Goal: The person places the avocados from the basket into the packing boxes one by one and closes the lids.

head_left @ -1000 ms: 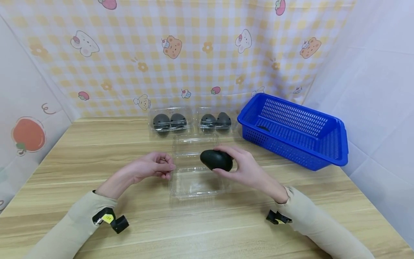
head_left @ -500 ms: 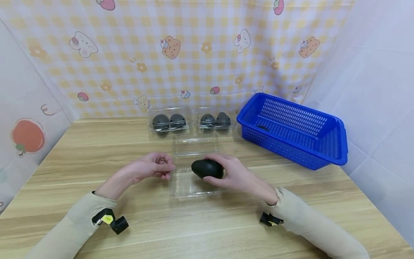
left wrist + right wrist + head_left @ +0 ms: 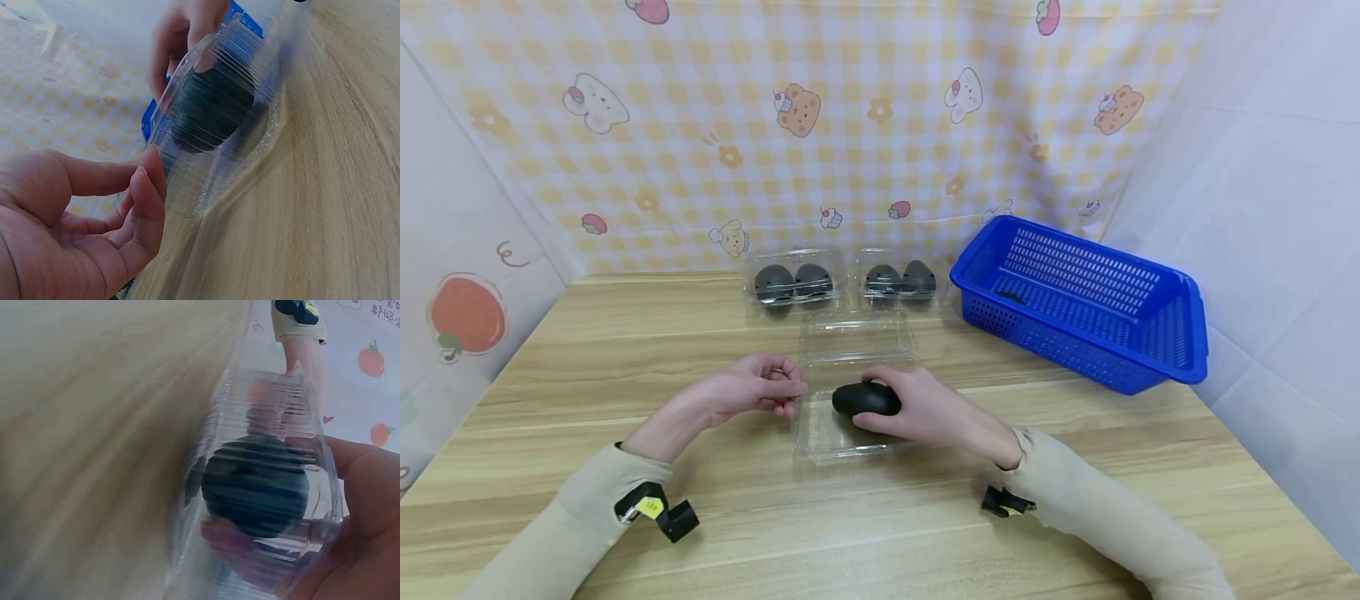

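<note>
A dark green avocado lies sideways in my right hand, which grips it with thumb and fingers on opposite sides. It is low within the base of a clear plastic clamshell box, whose lid is folded back, away from me. At the box's left side, my left hand pinches the rim between thumb and finger, as the left wrist view shows. Through the ribbed clear wall, the avocado and the right fingertips appear in the right wrist view.
Two closed clear boxes, the left one and the right one, stand at the back with two dark avocados each. A blue perforated basket sits at the back right, with a dark item inside. A checked curtain hangs behind the table.
My right hand has moved left and down with the avocado, from above the box's right part into its base. The left hand has stayed at the rim.
</note>
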Demonstrator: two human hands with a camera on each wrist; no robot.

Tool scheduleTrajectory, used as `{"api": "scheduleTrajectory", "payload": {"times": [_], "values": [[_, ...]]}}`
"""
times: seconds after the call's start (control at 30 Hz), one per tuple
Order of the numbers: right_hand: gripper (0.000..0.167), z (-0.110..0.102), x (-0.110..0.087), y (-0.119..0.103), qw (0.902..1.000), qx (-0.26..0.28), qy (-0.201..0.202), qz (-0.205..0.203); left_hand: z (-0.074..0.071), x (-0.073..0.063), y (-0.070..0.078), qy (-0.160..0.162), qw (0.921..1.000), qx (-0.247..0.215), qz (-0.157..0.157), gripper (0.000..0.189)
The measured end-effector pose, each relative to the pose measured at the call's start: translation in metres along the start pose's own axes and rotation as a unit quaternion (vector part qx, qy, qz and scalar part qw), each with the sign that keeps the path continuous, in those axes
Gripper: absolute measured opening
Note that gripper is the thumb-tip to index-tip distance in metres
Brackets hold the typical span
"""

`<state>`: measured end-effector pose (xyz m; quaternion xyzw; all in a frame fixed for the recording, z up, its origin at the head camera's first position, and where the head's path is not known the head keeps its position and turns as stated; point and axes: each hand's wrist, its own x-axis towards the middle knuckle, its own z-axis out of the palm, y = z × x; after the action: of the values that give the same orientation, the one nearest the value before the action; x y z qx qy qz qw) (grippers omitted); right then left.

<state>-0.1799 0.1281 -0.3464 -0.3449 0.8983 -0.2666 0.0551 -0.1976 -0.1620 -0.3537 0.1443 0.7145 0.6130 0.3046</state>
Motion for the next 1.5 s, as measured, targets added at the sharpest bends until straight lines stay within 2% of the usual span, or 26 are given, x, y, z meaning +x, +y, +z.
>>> {"api": "scheduleTrajectory", "payload": {"times": [0.17,0.43,0.63,0.87,1.1,1.23,1.37,1.5], "values": [[0.053,0.002,0.006,-0.008,0.9996,0.005,-0.019,0.020,0.000,0.000,0.000,0.000,1.0000,-0.003,0.001,0.012],[0.048,0.006,0.011,-0.021,0.9987,0.006,-0.051,0.005,0.000,0.000,0.000,-0.003,1.0000,-0.004,0.003,0.012],[0.046,0.008,0.012,-0.024,0.9984,0.023,-0.049,-0.013,-0.001,0.001,0.000,-0.002,1.0000,0.000,0.002,0.012],[0.044,0.006,0.013,-0.029,0.9964,0.064,-0.052,-0.015,0.000,0.000,0.001,-0.002,1.0000,-0.002,0.002,0.011],[0.045,0.001,0.018,-0.033,0.9961,0.037,-0.080,-0.004,0.000,-0.001,0.002,0.001,1.0000,-0.009,-0.002,0.012],[0.044,-0.005,0.022,-0.033,0.9948,0.025,-0.097,-0.016,0.000,0.000,0.001,-0.001,0.9999,-0.012,-0.001,0.011],[0.041,-0.011,0.024,-0.032,0.9943,0.021,-0.101,-0.030,0.000,0.000,0.000,-0.003,0.9999,-0.014,-0.001,0.011],[0.042,-0.016,0.024,-0.031,0.9942,0.022,-0.102,-0.026,0.000,0.000,0.001,-0.004,0.9999,-0.012,0.001,0.011]]}}
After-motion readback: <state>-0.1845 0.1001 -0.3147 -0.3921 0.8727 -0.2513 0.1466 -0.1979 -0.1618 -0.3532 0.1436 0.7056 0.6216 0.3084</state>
